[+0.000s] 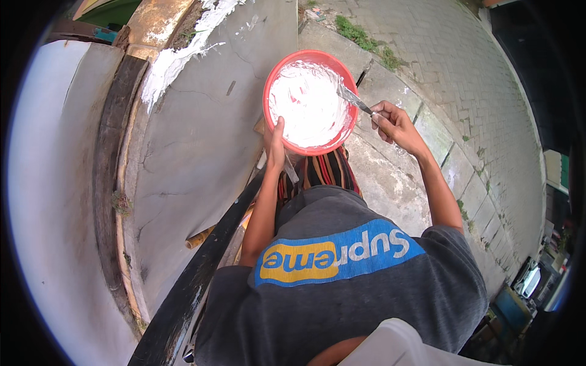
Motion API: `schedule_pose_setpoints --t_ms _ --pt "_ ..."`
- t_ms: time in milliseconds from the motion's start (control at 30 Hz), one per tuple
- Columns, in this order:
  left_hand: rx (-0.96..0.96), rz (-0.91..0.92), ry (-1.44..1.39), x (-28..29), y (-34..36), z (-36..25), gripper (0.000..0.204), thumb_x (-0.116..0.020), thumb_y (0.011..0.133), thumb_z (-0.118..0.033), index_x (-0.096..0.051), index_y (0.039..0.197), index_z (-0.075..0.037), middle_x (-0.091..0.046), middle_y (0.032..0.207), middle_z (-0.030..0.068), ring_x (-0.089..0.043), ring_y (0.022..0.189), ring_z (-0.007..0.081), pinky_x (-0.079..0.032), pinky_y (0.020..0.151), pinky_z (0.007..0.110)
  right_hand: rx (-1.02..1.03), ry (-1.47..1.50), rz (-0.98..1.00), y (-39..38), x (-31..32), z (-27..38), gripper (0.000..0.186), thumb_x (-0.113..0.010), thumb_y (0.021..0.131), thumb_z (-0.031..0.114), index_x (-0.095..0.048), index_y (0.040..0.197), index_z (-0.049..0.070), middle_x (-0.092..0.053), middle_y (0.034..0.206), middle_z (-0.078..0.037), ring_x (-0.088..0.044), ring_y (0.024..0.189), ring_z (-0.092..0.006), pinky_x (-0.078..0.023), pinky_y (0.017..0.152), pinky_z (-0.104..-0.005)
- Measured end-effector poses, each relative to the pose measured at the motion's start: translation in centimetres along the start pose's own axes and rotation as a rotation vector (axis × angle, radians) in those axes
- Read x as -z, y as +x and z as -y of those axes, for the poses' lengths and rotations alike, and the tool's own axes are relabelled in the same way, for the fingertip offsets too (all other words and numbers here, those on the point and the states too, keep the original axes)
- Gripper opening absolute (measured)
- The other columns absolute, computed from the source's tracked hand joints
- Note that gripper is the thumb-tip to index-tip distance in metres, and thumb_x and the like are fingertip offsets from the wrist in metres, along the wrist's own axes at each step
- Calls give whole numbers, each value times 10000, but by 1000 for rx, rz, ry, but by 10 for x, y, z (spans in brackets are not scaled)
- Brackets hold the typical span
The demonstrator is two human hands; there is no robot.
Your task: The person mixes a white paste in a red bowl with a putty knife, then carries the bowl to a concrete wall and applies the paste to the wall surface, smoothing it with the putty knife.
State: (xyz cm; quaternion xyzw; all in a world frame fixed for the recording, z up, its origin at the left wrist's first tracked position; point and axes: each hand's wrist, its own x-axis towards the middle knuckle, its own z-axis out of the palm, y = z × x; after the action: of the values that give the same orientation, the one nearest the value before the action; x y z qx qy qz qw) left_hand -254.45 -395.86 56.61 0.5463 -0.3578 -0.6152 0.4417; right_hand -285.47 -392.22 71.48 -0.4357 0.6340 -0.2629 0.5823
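A round red plastic bowl [312,150] is held up in front of my body, its inside coated with thick white paste [305,110]. My left hand [276,147] grips it at the near left side, thumb against the rim and the other fingers mostly hidden beneath. In my right hand [394,126] is a putty knife [354,99], pinched by its dark handle. The blade, smeared with white, reaches over the bowl's right rim toward the paste; whether it touches the paste is hard to tell.
On my left, white paste [177,67] covers part of a grey wall [201,140] along its edge. A black pole [201,274] slants past my left side. Below lie concrete slabs [397,177], with a paved road [439,61] at the right and grass tufts [360,38] between.
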Motion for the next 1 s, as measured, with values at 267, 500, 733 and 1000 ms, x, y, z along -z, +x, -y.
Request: schedule_pose_setpoints --t_ms 267,500,733,1000 --pt "-214 104 246 -17 4 -57 706 -595 945 -394 -378 1465 32 -505 1395 233 -484 1297 321 -358 1098 411 326 -573 -233 38 11 -33 201 -680 894 182 -659 1008 18 -631 715 -188 -628 646 -326 -475 627 -399" --pt "-184 95 253 -23 -8 -74 762 -607 935 -422 -348 1487 36 -501 1403 266 -478 1323 334 -359 1106 411 385 -635 -182 71 -26 -42 208 -712 816 187 -698 931 13 -681 750 -206 -673 696 -387 -528 659 -444" --pt "-114 34 252 -21 -8 -72 825 -621 920 -479 -335 1494 38 -488 1414 280 -483 1325 356 -375 1097 425 469 -635 -41 72 -53 -43 199 -742 801 155 -703 931 9 -659 707 -187 -655 648 -362 -509 618 -419" --pt "-119 27 274 -19 -8 -64 794 -588 938 -498 -365 1474 45 -506 1396 262 -495 1309 339 -373 1094 418 61 38 251 74 -62 -58 183 -722 898 185 -708 911 2 -704 698 -80 -587 513 -90 -418 453 -242"
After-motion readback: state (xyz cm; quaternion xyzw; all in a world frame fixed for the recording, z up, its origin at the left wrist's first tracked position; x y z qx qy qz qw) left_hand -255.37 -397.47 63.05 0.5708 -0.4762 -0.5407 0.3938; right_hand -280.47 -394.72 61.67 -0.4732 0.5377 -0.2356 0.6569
